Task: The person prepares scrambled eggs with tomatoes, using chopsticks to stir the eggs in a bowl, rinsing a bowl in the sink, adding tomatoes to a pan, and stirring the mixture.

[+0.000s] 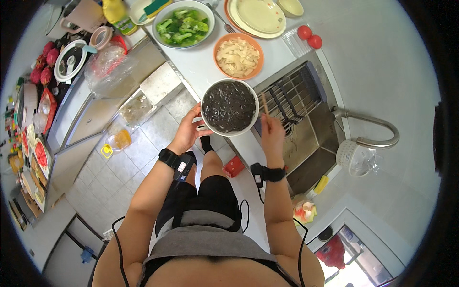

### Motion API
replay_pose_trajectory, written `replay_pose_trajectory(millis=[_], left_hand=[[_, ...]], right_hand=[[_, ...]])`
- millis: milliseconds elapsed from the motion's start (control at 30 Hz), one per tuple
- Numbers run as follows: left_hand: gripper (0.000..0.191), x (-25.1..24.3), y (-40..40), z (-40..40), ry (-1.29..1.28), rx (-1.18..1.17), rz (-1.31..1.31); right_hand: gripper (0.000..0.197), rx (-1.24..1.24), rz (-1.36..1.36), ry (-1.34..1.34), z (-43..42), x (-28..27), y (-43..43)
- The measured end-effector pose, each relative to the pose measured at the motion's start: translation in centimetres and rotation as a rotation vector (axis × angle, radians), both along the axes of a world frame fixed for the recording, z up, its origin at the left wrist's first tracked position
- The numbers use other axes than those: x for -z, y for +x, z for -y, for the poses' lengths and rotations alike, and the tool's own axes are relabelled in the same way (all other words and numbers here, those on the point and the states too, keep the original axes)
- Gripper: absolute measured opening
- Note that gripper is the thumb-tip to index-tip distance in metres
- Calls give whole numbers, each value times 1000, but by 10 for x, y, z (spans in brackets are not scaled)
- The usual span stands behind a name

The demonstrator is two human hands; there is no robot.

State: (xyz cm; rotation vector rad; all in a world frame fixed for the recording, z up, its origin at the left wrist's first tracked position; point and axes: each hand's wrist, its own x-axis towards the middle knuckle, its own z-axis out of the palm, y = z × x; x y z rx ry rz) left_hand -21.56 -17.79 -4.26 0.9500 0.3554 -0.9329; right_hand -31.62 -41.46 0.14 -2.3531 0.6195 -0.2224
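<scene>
My left hand grips the left rim of a white bowl filled with dark, glossy noodle-like strands. To the right of the bowl, my right hand is closed on a thin wooden stick-like utensil, perhaps chopsticks, which points up beside the rim. Just above the bowl, an orange bowl of flat pale noodle pieces stands on the white counter. Farther up on the left is a large bowl of broccoli in liquid. A fork lies between that bowl and stacked plates.
A steel sink with a wire rack and curved faucet lies right. Two red tomatoes sit behind it. On the floor are an oil bottle, a white foam box and a red container.
</scene>
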Motion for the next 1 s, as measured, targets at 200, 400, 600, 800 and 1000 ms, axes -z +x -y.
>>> replay_pose_trajectory(millis=[200, 400, 600, 800, 1000], left_hand=[[63, 5, 0, -26, 128, -104, -54], [50, 24, -8, -185, 864, -297, 591], [44, -17, -105, -416, 1653, -34, 602], [49, 0, -271, -589, 1738, -332, 301], [48, -16, -447, -689, 1761, -782, -4]], right_hand=[[25, 137, 444, 206, -14, -117, 33], [32, -85, 537, 868, -121, -167, 119], [20, -399, 351, 1244, -295, -151, 172], [20, -711, 234, 956, -529, -147, 157], [18, -1179, 266, 852, -749, -157, 127]])
